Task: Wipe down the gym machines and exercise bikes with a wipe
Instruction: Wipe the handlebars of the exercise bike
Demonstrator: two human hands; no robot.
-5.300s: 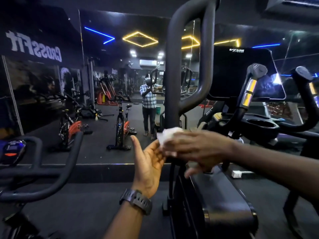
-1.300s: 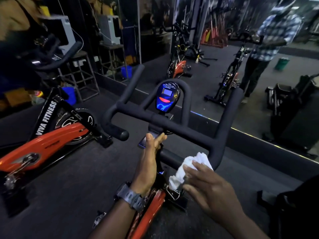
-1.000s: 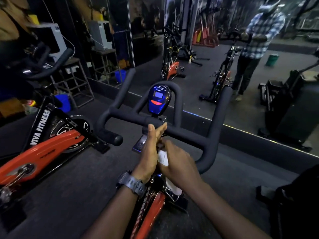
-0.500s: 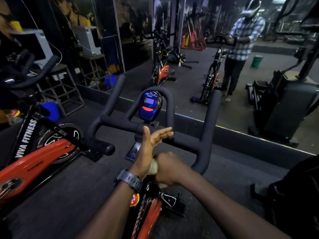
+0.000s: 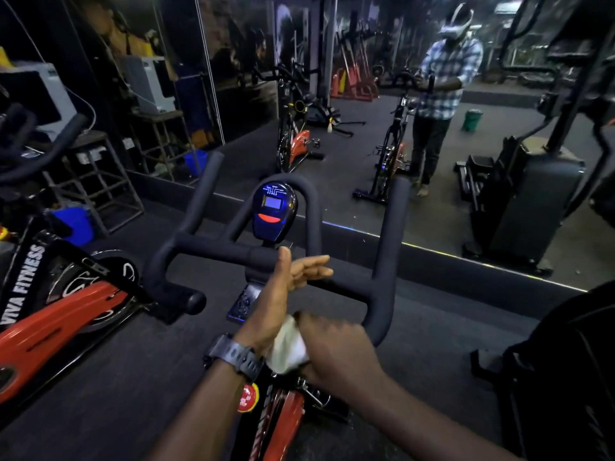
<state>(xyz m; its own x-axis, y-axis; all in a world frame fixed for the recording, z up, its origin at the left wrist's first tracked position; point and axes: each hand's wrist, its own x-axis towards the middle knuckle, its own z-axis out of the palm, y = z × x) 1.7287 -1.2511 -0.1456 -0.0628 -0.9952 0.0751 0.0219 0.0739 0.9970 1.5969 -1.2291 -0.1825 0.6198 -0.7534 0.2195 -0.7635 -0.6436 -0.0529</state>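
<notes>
A crumpled white wipe (image 5: pixel 287 347) sits low in the middle of the view, pressed between two hands just above the red frame (image 5: pixel 283 424) of an exercise bike. The right hand (image 5: pixel 336 351) curls its fingers over the wipe and grips it. The left hand (image 5: pixel 283 294) stands edge-on beside it, palm facing right against the wipe, fingers straight and relaxed, reaching toward the black handlebar (image 5: pixel 382 281). A dark watch (image 5: pixel 237 356) wraps the left wrist. The two hands touch at the wipe. Beyond them the handlebar loops upward around a small blue console (image 5: pixel 273 211) with a lit screen and a red mark. To the left stands another red bike (image 5: pixel 56 314) with white lettering reading VIVA FITNESS. A wall mirror (image 5: pixel 349 104) ahead reflects the dark gym floor, more bikes, and a person in a checked shirt (image 5: pixel 447 81) standing at a bike. A large black machine (image 5: pixel 529 201) stands at the right
</notes>
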